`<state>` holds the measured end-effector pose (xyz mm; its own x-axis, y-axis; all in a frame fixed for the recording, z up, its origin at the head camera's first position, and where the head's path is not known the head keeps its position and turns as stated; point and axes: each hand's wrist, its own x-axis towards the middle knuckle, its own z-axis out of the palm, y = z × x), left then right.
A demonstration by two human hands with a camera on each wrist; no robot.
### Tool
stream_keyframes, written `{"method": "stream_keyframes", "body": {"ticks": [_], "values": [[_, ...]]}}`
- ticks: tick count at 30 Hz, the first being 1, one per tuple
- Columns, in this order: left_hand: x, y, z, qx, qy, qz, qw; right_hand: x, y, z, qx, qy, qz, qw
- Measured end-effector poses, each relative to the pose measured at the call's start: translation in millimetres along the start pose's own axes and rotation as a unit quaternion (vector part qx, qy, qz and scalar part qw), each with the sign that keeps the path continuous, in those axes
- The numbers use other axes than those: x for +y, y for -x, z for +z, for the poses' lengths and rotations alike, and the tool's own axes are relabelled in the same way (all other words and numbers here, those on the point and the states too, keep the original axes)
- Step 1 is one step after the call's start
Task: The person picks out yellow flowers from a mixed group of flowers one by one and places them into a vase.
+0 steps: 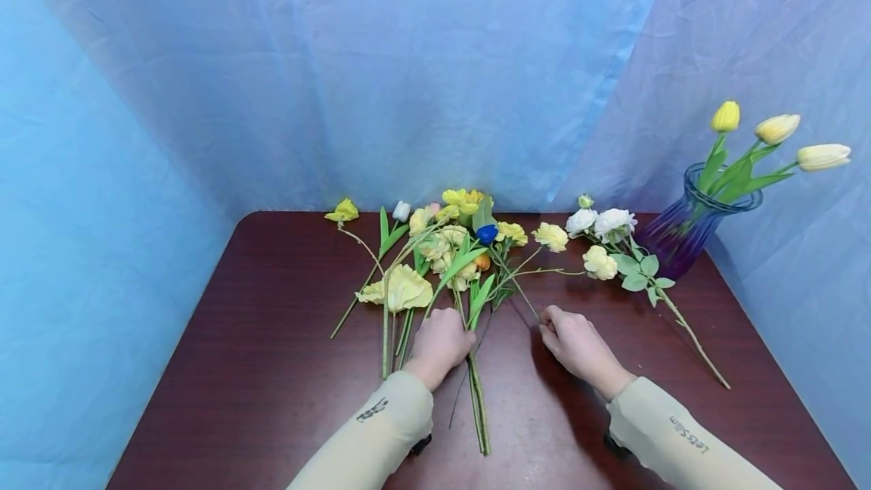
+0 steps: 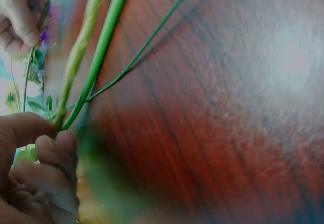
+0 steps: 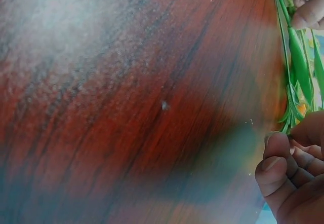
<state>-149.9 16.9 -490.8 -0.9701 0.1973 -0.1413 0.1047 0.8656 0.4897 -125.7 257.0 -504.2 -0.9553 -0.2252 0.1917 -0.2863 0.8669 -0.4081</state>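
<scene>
My left hand pinches a pair of green flower stems between thumb and fingers, low over the table. Their cut ends point toward me. A thinner stem crosses beside them. To the right, my right hand pinches the end of a thin dark-green stem between thumb and forefinger. That stem runs up into a pile of artificial flowers: yellow blooms, a blue tulip and an orange one. In the right wrist view, long green leaves hang between both hands.
A blue-purple glass vase with three yellow and cream tulips stands at the back right. White roses on a leafy stem lie before it. Left of the pile are a pale yellow poppy-like bloom and a white tulip. Blue cloth surrounds the table.
</scene>
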Motion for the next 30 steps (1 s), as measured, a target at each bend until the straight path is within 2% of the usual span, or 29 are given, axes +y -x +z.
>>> {"method": "stream_keyframes", "body": {"ticks": [7, 12, 15, 22, 30], "values": [[-9.0, 1.3, -6.4, 0.040, 0.093, 0.012, 0.9948, 2.8, 2.1, 1.1, -0.003, 0.004, 0.003, 1.000], [-12.0, 1.6, -16.9, 0.038, 0.189, 0.001, 0.9812, 4.5, 4.5, 3.8, -0.001, 0.006, 0.009, 1.000], [-15.2, 0.2, -23.3, 0.044, 0.229, -0.006, 0.9724, 6.6, 7.3, 5.4, 0.000, 0.008, 0.014, 1.000], [-22.6, -1.1, -33.7, 0.044, 0.256, -0.019, 0.9655, 15.4, 15.1, 3.9, 0.002, 0.014, 0.030, 0.999], [-28.4, 0.1, -36.1, 0.031, 0.318, -0.017, 0.9475, 26.3, 22.7, -8.2, 0.010, 0.028, 0.029, 0.999]]}}
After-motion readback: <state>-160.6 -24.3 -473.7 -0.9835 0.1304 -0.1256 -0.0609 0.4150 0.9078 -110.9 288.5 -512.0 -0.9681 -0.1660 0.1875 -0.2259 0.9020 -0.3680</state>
